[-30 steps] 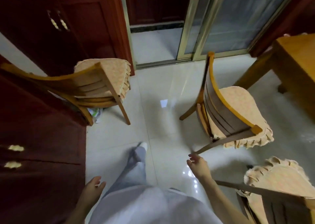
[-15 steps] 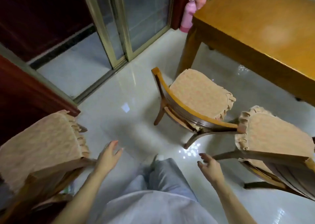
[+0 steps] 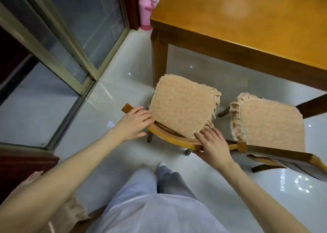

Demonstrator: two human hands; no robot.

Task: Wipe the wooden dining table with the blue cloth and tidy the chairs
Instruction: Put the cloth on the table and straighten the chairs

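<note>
Beside counter | left hand fingers grip chair backrest | right hand fingers grip same rail

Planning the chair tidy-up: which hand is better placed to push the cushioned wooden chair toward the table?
Right, marginally. The right hand wraps the curved wooden backrest of the cushioned wooden chair, fingers over, thumb under. The left hand only rests on the rail's far end, better for steering. The wooden dining table lies ahead.

honey-yellow table, peach speckled chair cushions, pink flasks
</note>
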